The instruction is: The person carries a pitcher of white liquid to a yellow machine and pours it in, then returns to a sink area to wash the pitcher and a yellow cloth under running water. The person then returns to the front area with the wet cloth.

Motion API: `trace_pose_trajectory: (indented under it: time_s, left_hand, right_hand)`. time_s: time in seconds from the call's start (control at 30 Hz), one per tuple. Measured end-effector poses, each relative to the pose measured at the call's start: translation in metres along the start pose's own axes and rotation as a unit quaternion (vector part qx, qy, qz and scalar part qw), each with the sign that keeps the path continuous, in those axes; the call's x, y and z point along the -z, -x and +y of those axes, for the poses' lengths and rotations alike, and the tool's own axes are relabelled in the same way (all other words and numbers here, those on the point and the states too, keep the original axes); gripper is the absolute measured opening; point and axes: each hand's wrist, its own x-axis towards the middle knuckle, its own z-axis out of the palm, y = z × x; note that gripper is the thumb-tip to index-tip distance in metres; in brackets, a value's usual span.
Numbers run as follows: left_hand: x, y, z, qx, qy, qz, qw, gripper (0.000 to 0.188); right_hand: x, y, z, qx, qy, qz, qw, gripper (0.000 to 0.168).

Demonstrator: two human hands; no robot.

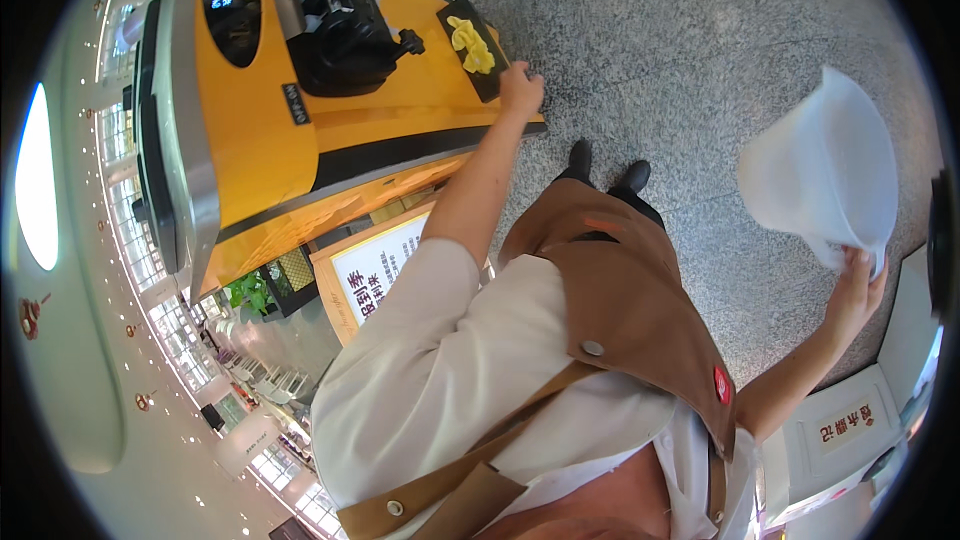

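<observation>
My left hand [523, 90] is at the outer edge of a black drip tray [486, 85] on a yellow soft-serve machine [442, 101], with its fingers curled at the rim. A crumpled or piled soft yellow mass [471, 45] lies on this tray; what it is made of cannot be told. The machine's black dispensing head [337, 37] is beside the tray. Far to the right, my right hand [859, 289] is closed around the handle of a translucent white plastic pitcher [817, 165], held tilted above the floor. No contents can be seen in it.
A lit control panel [232, 4] is on the machine. A framed notice board [367, 262] and a green plant [251, 292] stand below and beyond it. White cabinets [832, 442] are at the lower right. Speckled grey floor [675, 30] lies around my black shoes [634, 176].
</observation>
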Motion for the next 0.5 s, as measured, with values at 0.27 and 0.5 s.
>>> trace_pose_trajectory:
  time_s: [0.27,0.5]
  left_hand:
    - [0.058,-0.045,-0.003,0.24,-0.044,0.032,0.969,0.067]
    - [0.037,-0.09,-0.06,0.272,0.039,-0.047,0.96,0.074]
  right_hand:
    - [0.056,0.04,0.011,-0.058,0.062,0.102,0.991,0.035]
    - [0.06,0.043,0.026,-0.124,0.052,0.092,0.987,0.033]
